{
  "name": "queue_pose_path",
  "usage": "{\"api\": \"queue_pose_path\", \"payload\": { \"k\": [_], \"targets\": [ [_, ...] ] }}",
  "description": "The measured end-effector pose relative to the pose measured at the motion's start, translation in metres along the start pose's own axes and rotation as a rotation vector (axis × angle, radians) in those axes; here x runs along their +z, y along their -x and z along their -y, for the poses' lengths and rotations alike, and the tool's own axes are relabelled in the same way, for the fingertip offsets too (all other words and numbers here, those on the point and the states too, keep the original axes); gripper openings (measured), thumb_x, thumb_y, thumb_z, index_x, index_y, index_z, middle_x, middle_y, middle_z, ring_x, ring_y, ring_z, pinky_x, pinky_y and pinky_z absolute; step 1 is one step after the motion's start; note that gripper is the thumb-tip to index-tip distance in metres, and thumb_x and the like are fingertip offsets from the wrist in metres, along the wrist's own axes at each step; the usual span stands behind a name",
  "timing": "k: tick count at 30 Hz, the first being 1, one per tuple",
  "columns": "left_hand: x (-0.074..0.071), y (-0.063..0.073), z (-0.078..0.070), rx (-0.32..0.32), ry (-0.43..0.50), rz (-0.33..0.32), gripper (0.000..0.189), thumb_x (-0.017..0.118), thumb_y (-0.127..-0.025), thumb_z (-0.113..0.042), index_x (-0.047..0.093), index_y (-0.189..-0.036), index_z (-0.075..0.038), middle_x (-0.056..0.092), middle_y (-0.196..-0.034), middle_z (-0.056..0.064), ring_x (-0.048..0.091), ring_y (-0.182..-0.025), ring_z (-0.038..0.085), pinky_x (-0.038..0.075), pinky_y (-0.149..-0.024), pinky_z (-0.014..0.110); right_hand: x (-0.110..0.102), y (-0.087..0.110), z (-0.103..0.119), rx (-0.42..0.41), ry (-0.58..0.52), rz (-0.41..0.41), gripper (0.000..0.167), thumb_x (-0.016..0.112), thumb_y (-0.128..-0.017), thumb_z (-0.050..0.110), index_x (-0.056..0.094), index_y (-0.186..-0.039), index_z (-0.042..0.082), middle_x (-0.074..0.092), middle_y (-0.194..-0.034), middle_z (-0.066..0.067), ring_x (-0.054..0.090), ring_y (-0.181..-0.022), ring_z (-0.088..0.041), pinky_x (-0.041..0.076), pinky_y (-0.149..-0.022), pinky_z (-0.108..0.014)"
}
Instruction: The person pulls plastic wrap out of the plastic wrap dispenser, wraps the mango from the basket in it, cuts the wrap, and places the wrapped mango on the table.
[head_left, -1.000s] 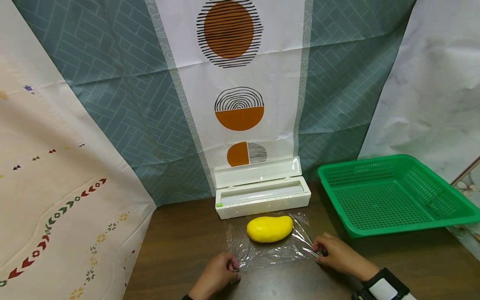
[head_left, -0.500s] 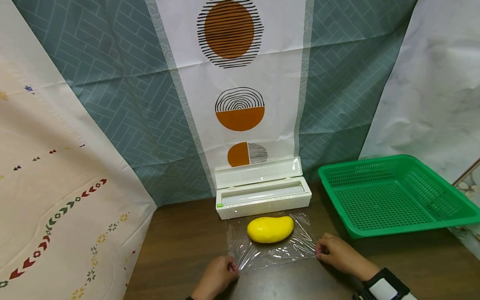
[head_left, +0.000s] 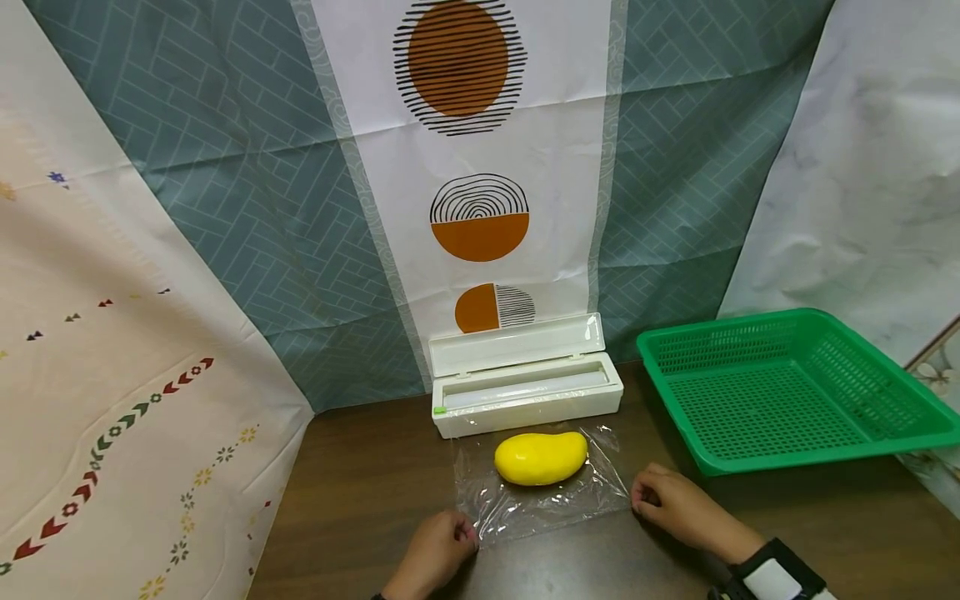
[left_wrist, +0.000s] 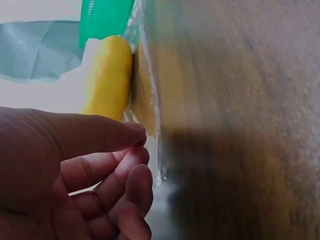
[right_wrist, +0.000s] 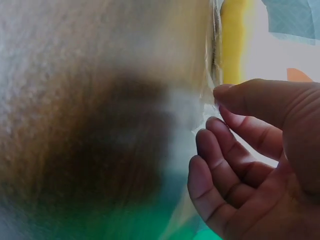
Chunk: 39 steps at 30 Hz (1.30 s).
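Observation:
A yellow mango [head_left: 541,458] lies on a sheet of clear cling film [head_left: 525,514] spread over the brown table. My left hand [head_left: 437,546] pinches the film's near left corner between thumb and forefinger. At the near right corner my right hand [head_left: 684,510] pinches the film the same way. In the left wrist view, the mango [left_wrist: 111,77] appears beyond the thumb, and the film's edge runs down past the fingertips. The right wrist view has part of the mango [right_wrist: 232,42] above the thumb, with the film between thumb and forefinger.
Behind the mango stands a white cling film box [head_left: 528,408], its lid raised and a roll inside. A green plastic basket [head_left: 757,463] sits at the right. Patterned cloths [head_left: 300,250] hang at the back and sides of the table [head_left: 352,475].
My left hand has shifted slightly left and down, and the film's near edge has been drawn straighter. The right hand has moved very little. Mango, box and basket stay in place.

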<state>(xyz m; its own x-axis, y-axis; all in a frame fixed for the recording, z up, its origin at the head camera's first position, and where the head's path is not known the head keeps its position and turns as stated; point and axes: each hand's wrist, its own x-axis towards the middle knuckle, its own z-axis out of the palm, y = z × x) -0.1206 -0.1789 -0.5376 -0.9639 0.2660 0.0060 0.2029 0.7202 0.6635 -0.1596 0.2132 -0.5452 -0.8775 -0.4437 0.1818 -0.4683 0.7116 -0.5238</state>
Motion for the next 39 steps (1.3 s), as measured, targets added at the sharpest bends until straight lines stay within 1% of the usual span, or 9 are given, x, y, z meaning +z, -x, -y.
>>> {"api": "queue_pose_path", "payload": {
  "k": [4, 11, 15, 19, 22, 26, 33, 35, 39],
  "targets": [
    [-0.002, -0.002, -0.001, -0.001, -0.002, -0.011, 0.011, 0.066, -0.078, -0.004, 0.065, -0.071, -0.012, 0.052, -0.066, -0.011, 0.042, -0.062, -0.002, 0.037, -0.058, 0.020, -0.003, -0.002, 0.002, 0.011, -0.012, -0.016, 0.021, 0.075, -0.088, 0.012, 0.059, -0.081, 0.024, 0.047, -0.082, 0.013, 0.045, -0.076, 0.005, 0.043, -0.066, -0.021],
    [-0.009, -0.005, -0.006, -0.029, 0.041, -0.015, 0.008, 0.066, -0.081, -0.005, 0.065, -0.076, -0.011, 0.053, -0.070, -0.008, 0.043, -0.064, -0.001, 0.038, -0.059, 0.021, -0.007, -0.004, 0.004, 0.059, -0.025, -0.023, 0.018, 0.075, -0.089, 0.014, 0.060, -0.084, 0.024, 0.048, -0.084, 0.012, 0.045, -0.077, 0.004, 0.043, -0.067, -0.021],
    [-0.008, -0.007, -0.005, -0.047, 0.061, -0.015, 0.008, 0.072, -0.078, -0.007, 0.065, -0.078, -0.010, 0.055, -0.072, -0.007, 0.045, -0.064, 0.000, 0.039, -0.059, 0.020, -0.009, -0.005, 0.005, 0.091, -0.038, -0.011, 0.016, 0.074, -0.090, 0.015, 0.060, -0.085, 0.023, 0.048, -0.084, 0.011, 0.045, -0.076, 0.005, 0.044, -0.066, -0.021],
    [-0.002, -0.010, -0.004, -0.045, 0.070, -0.005, 0.017, 0.081, -0.071, -0.009, 0.067, -0.081, -0.010, 0.053, -0.073, -0.005, 0.043, -0.064, 0.001, 0.038, -0.059, 0.020, -0.010, -0.007, 0.005, 0.099, -0.052, -0.025, 0.016, 0.073, -0.091, 0.014, 0.061, -0.086, 0.022, 0.049, -0.084, 0.011, 0.045, -0.076, 0.005, 0.044, -0.066, -0.021],
    [0.004, -0.010, -0.002, -0.035, 0.058, -0.005, 0.021, 0.082, -0.069, -0.009, 0.067, -0.083, -0.012, 0.050, -0.073, -0.004, 0.041, -0.064, 0.001, 0.035, -0.058, 0.021, -0.011, -0.008, 0.005, 0.094, -0.061, -0.041, 0.016, 0.072, -0.091, 0.014, 0.060, -0.086, 0.022, 0.048, -0.083, 0.011, 0.045, -0.075, 0.005, 0.043, -0.065, -0.021],
    [0.009, -0.009, 0.000, -0.026, 0.026, -0.027, 0.025, 0.083, -0.066, -0.010, 0.065, -0.083, -0.012, 0.048, -0.073, -0.004, 0.040, -0.064, 0.003, 0.034, -0.057, 0.022, -0.010, -0.010, 0.005, 0.114, -0.066, -0.045, 0.016, 0.072, -0.092, 0.014, 0.060, -0.087, 0.022, 0.048, -0.083, 0.010, 0.045, -0.074, 0.004, 0.043, -0.065, -0.020],
    [0.015, -0.011, -0.002, -0.046, -0.046, -0.059, 0.032, 0.086, -0.066, -0.016, 0.062, -0.086, -0.014, 0.050, -0.079, -0.004, 0.043, -0.069, 0.009, 0.036, -0.062, 0.026, -0.012, -0.015, 0.007, 0.130, -0.048, -0.088, 0.012, 0.072, -0.092, 0.015, 0.062, -0.088, 0.019, 0.051, -0.084, 0.011, 0.047, -0.076, 0.004, 0.046, -0.067, -0.021],
    [0.016, -0.011, -0.002, -0.030, -0.070, -0.076, 0.030, 0.086, -0.067, -0.015, 0.062, -0.085, -0.015, 0.050, -0.078, -0.005, 0.043, -0.069, 0.008, 0.035, -0.062, 0.026, -0.013, -0.016, 0.007, 0.132, -0.049, -0.087, 0.012, 0.072, -0.092, 0.015, 0.062, -0.088, 0.018, 0.052, -0.084, 0.011, 0.047, -0.076, 0.003, 0.046, -0.067, -0.021],
    [0.018, -0.009, -0.002, 0.026, -0.128, -0.125, 0.023, 0.082, -0.069, -0.013, 0.062, -0.080, -0.017, 0.049, -0.074, -0.007, 0.042, -0.066, 0.005, 0.035, -0.060, 0.024, -0.014, -0.019, 0.008, 0.141, -0.051, -0.085, 0.013, 0.072, -0.092, 0.014, 0.061, -0.088, 0.020, 0.052, -0.085, 0.011, 0.048, -0.077, 0.003, 0.046, -0.068, -0.021]
  ]
}}
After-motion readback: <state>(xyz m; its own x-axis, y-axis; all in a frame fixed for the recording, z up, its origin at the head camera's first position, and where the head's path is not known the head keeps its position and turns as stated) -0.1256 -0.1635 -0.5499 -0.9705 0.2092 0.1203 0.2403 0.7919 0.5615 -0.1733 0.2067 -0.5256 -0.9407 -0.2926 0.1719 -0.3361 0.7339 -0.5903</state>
